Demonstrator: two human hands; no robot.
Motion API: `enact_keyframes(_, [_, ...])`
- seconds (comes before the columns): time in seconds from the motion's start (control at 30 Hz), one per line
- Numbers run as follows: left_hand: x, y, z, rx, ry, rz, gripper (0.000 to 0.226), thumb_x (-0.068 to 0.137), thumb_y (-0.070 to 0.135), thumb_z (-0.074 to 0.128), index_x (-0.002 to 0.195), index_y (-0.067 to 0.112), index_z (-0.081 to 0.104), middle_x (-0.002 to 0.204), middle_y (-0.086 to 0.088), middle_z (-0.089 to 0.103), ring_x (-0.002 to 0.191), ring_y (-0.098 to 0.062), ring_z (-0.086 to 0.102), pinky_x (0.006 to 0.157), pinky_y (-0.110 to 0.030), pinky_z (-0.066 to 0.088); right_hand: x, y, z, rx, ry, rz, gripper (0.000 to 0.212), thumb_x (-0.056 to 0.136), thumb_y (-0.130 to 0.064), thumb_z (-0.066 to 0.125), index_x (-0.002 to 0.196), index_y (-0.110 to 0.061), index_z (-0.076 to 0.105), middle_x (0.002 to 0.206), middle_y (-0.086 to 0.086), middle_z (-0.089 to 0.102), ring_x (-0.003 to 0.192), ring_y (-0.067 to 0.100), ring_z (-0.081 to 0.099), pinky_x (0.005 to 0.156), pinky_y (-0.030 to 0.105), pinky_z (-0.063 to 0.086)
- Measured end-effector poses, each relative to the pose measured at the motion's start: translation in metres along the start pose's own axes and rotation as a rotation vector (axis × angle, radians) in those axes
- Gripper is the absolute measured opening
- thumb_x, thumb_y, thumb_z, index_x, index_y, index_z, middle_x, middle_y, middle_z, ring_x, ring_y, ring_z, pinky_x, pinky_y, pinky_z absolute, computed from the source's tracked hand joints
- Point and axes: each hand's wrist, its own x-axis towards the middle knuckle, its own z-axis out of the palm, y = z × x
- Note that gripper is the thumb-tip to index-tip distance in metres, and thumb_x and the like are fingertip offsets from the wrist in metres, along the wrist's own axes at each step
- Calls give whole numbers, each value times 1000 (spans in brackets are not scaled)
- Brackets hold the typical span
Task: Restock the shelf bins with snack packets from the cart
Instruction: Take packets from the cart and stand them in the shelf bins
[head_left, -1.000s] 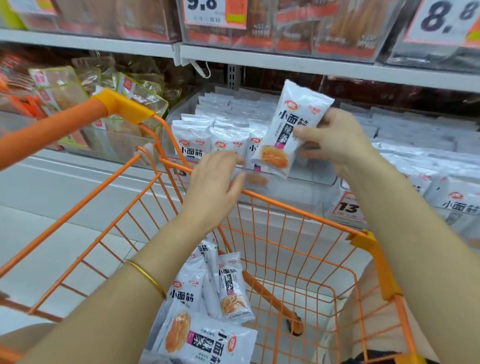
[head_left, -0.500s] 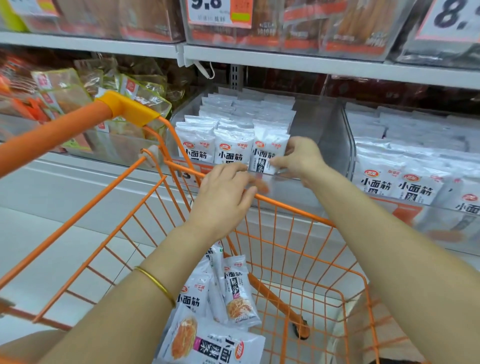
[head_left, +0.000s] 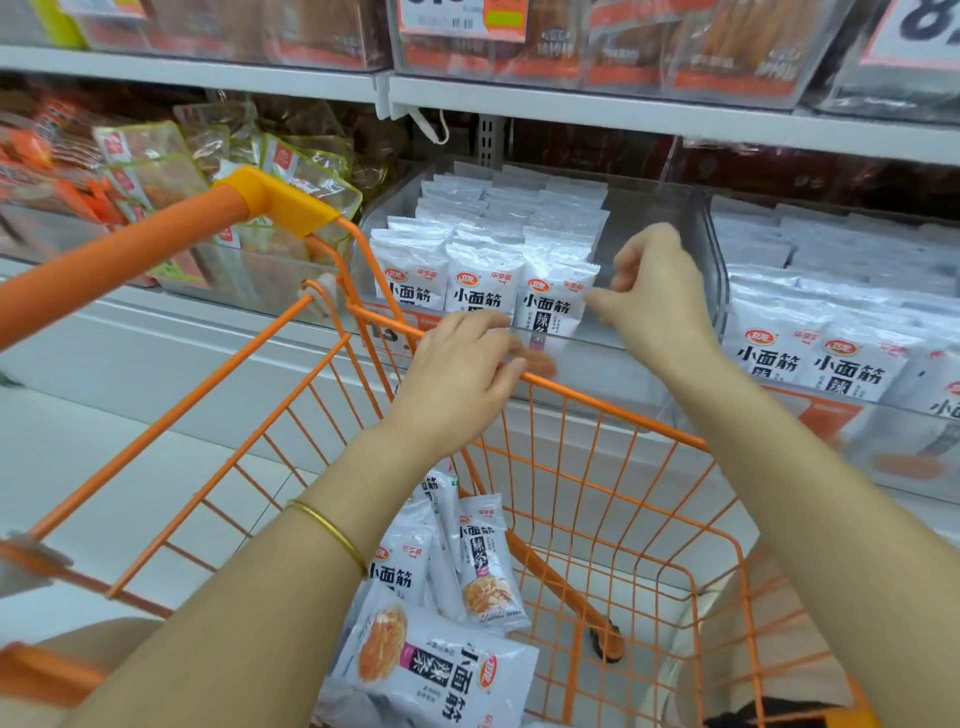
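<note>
White snack packets with black lettering stand in rows in the clear shelf bin (head_left: 712, 270); the front-right packet (head_left: 553, 299) is the nearest one. My right hand (head_left: 657, 301) hovers just right of that packet, fingers loosely curled and holding nothing, thumb tip near its edge. The right part of the bin beside the rows holds no packets. My left hand (head_left: 457, 374) rests on the front rim of the orange wire cart (head_left: 613, 410). Several more of the same packets (head_left: 441, 670) lie in the cart's bottom, below my left forearm.
A second clear bin (head_left: 883, 457) of the same white packets stands at the right. Yellow-green and orange snack bags (head_left: 156, 171) fill the bin at left. The upper shelf (head_left: 649, 111) overhangs the bins. The cart's handle bar (head_left: 130, 260) crosses the left side.
One second ago my right hand held a packet above the bin. It set the packet at the front right of the rows, let go and drew back slightly. My left hand stayed on the cart rim.
</note>
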Motion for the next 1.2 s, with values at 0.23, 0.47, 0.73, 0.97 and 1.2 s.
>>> enact_keyframes(0.23, [-2,-3,-5,-32,37,32,39,86,30,37,98,7,66,109,-9,61,103,-29,51,88,-29,32,-95,1,53,-251,-1046,-51,29,89,-25,62,95,3,64,87,22,69,59,21,64,51,26,49])
enact_keyframes(0.47, [-3,-4,-6,-30,37,41,24,89,17,47,99,6,67,108,-8,61,103,-27,51,87,-30,33,-130,16,133,-116,-1112,39,49,89,-40,60,57,-14,33,58,6,35,54,22,37,53,30,32])
enact_keyframes(0.73, [0,-2,-9,-88,167,15,36,88,39,38,86,17,67,92,4,63,91,-22,52,81,-38,36,-104,-12,81,-87,-1063,-93,15,95,-13,50,94,2,53,90,9,46,80,34,58,59,41,51])
enact_keyframes(0.97, [6,27,-33,-506,21,51,33,90,36,49,83,10,68,72,5,61,70,-4,51,67,-13,35,-64,-4,-31,282,-717,96,20,93,-9,56,83,-27,57,83,-1,67,76,20,67,63,37,60])
enact_keyframes(1.2, [53,46,-62,-607,154,-85,18,91,11,55,78,24,54,72,12,50,65,3,45,59,-10,35,-12,-20,-52,493,-418,73,18,85,-6,65,84,-19,52,81,9,68,68,18,68,61,36,60])
